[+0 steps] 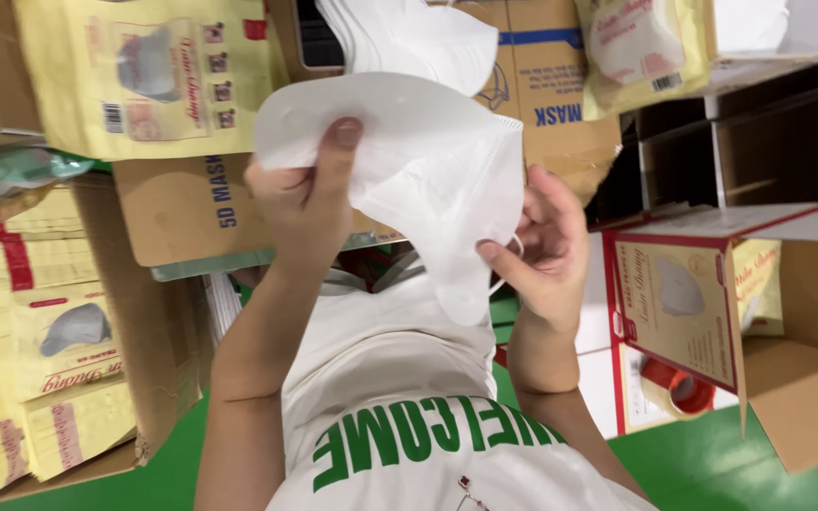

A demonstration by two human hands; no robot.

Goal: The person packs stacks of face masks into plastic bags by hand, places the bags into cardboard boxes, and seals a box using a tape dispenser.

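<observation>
Centre frame, the left hand pinches a white mask at its left edge, thumb pressed on top. The right hand pinches the mask's lower right edge. Yellow packs fill the upper left; an open box stands right.

Hands hemmed in close: brown cardboard cartons just behind them, yellow mask packets stacked on one side, open red-trimmed box on the other. Open room only over bare green table beside the box.
</observation>
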